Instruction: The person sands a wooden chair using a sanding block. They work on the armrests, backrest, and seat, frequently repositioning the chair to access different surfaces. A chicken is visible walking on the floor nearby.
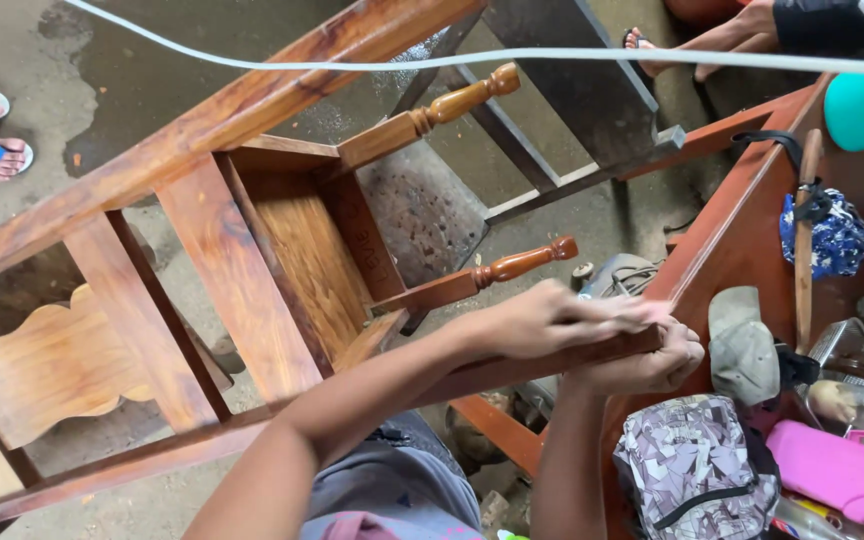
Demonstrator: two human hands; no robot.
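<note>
two hands worked on one reddish-brown varnished wooden chair (252, 250) that lay tipped on its side over the damp concrete floor (152, 70). we had our left hand (562, 315) flat on top of the chair's long lower rail (512, 372), fingers stretched out and blurred, so we cannot tell whether anything thin lay under the palm. our right hand (652, 365) curled from below round the end of that same rail, clenched on it and steadying it. to rub a rail like this well, we judged, the lower hand should hold firm while the upper one runs along the grain with even pressure. beyond the rail, two turned wooden chair legs (452, 105) pointed away from us. right of the rail's end stood a red-brown wooden cabinet (742, 230), with a grey cap (737, 345) and a grey patterned backpack (697, 465) on it.
</note>
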